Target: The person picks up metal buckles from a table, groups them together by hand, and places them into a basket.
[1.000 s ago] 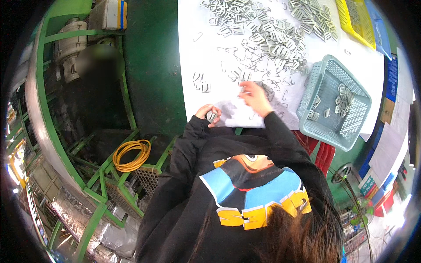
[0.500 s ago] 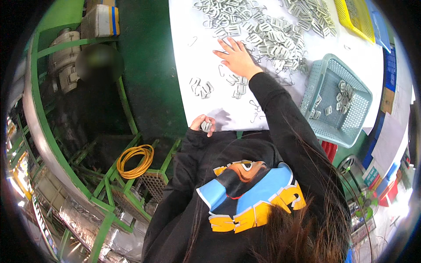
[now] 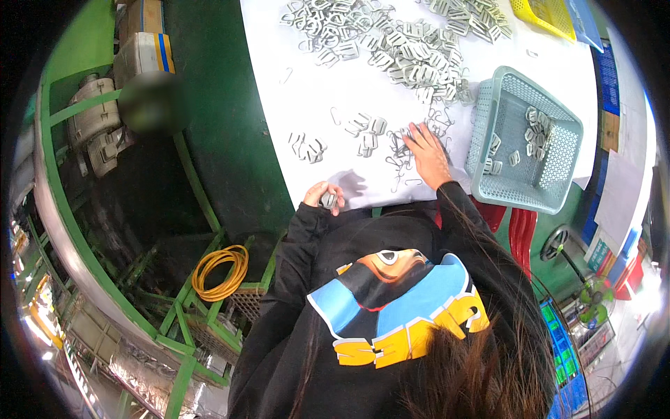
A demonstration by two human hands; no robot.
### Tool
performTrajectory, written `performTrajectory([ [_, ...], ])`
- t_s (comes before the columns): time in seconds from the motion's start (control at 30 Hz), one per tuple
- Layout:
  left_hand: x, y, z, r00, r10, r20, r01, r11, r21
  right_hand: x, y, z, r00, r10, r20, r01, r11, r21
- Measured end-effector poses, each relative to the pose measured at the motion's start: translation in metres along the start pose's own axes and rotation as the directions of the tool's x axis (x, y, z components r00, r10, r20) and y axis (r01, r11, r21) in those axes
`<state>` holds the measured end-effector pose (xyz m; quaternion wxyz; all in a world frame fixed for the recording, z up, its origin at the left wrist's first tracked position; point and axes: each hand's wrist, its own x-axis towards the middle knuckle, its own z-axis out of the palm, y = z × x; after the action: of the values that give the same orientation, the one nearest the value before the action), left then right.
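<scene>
My left hand [image 3: 316, 193] is closed around a small grey slotted piece like a buckle [image 3: 328, 200], at the near edge of the white tabletop [image 3: 307, 230]. My right hand [image 3: 428, 158] lies with fingers stretched out, its tips at a loose spread of thin dark wire hooks [image 3: 399, 155]. Whether it touches any single hook is too small to tell. Left of it sit two small groups of grey buckle-like pieces, the nearer to it a cluster [image 3: 368, 133] and farther left another cluster [image 3: 307, 149]. A large pile of such pieces [image 3: 419, 59] spreads across the far part of the table.
To the right stands a grey-blue perforated basket [image 3: 486, 126] with several grey pieces inside. A yellow basket [image 3: 544, 15] is at the far right. Red stools [image 3: 522, 234] stand below the table edge. At left are a green metal frame [image 3: 195, 178] and a coiled yellow hose [image 3: 197, 276].
My right hand has come nearer and to the right, from beside the big pile to the wire hooks. My left hand still holds the grey piece. The whole view has shifted slightly.
</scene>
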<state>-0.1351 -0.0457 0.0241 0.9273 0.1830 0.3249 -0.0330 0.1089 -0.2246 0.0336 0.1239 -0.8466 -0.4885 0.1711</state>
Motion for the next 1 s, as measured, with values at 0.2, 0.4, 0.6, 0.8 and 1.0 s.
performTrajectory([
  [0.2,0.017,0.009,0.023,0.996,0.087,-0.033,-0.09,0.991,-0.096,-0.02,-0.038,-0.006,0.992,0.091,-0.086,-0.07,0.972,0.226],
  [0.4,0.043,0.03,0.077,0.996,0.035,-0.076,-0.051,0.975,-0.218,-0.023,-0.032,0.016,0.973,-0.168,0.16,0.195,0.965,-0.177],
  [0.6,0.058,0.023,0.096,1.0,0.014,0.011,-0.009,0.941,-0.338,-0.043,-0.025,-0.003,1.0,0.02,-0.022,-0.02,1.0,-0.019],
  [0.8,0.069,0.009,0.107,0.993,-0.108,-0.054,0.087,0.951,-0.298,-0.052,-0.05,0.026,0.94,0.027,0.341,-0.217,0.817,0.534],
  [1.0,0.091,-0.014,0.124,0.97,-0.241,0.012,0.217,0.892,0.396,-0.054,-0.06,-0.091,0.947,0.309,0.088,-0.276,0.638,0.719],
])
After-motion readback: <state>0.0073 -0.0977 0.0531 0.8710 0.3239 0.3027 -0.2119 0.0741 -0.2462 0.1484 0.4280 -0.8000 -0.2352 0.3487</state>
